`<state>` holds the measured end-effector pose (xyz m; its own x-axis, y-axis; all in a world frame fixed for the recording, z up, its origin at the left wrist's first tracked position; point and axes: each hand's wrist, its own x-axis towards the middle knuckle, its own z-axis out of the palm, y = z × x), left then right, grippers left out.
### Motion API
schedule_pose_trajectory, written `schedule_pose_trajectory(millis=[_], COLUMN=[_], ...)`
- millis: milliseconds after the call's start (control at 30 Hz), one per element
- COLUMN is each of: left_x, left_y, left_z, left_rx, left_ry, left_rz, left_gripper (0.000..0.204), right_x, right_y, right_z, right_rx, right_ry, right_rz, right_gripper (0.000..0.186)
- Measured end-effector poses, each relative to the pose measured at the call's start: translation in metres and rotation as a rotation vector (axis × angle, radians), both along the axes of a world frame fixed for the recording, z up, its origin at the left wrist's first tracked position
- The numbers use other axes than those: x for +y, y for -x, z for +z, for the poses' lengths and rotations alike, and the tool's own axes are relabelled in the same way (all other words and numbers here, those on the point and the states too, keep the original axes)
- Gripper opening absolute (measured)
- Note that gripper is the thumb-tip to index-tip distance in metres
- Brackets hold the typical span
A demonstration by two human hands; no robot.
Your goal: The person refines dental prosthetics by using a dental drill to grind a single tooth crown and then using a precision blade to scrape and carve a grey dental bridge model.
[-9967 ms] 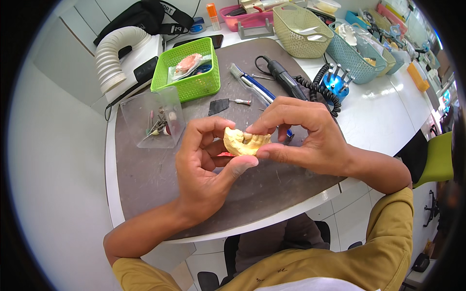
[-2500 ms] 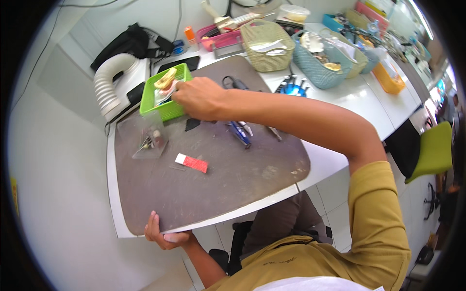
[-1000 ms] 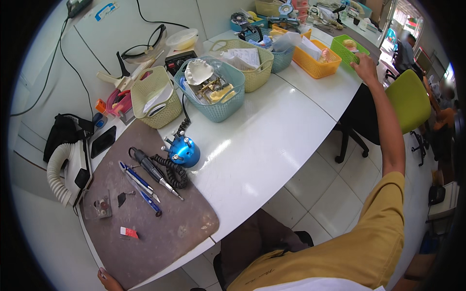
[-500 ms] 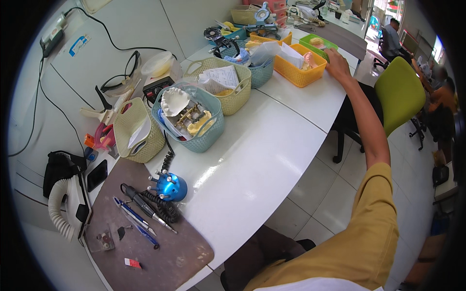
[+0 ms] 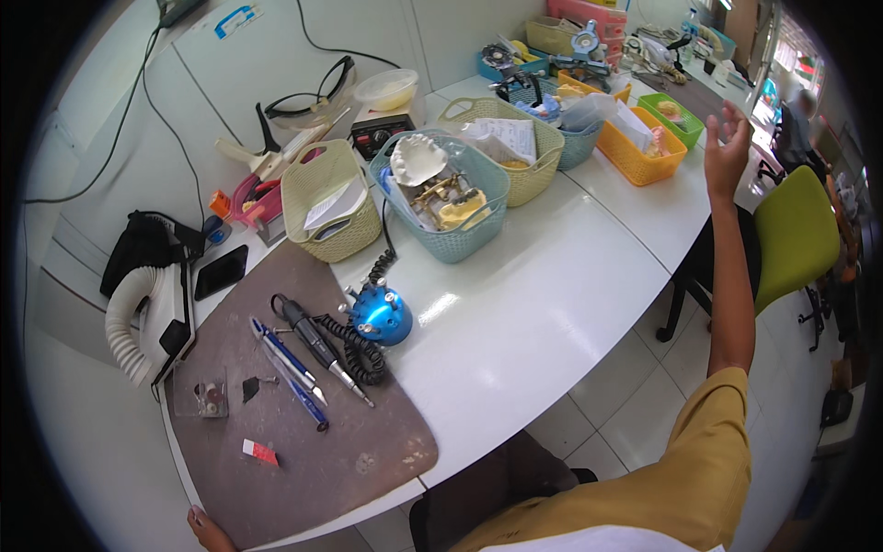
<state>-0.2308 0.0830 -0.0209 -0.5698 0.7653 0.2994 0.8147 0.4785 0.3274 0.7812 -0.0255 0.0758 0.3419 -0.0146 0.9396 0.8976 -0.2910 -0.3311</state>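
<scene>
My right hand is raised at the end of a stretched arm. Its fingers are apart and nothing is in them. Nearest to it stands a green basket holding a yellowish dental cast; beside that is an orange basket with papers and a pink model. Only part of my left hand shows, by the table edge at the lower left; most of its fingers are hidden. On the brown mat near it lie a red-and-white small piece, a clear small box and blue-handled tools.
A rotary handpiece with a coiled cord lies by a blue bur stand. A light blue basket holds plaster models and an articulator. Cream baskets, a phone and a white hose line the back. A green chair stands right.
My right hand has left the green basket's edge and risen to its right, fingers opening. The view has swung left, and my left hand has come into sight at the lower left.
</scene>
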Motion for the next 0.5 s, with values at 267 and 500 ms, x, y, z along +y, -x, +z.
schedule_pose_trajectory(millis=[267, 500], left_x=[-0.008, -0.011], left_y=[-0.05, -0.055], left_z=[0.021, 0.017], left_rx=[-0.016, -0.077], left_ry=[-0.04, -0.088], left_rz=[0.034, 0.0], left_gripper=[0.054, 0.052], right_x=[0.079, 0.176], right_y=[0.183, 0.291], right_z=[0.088, 0.104], right_rx=[-0.268, -0.328], right_ry=[0.292, 0.866], right_rz=[0.536, 0.827], right_gripper=[0.013, 0.013])
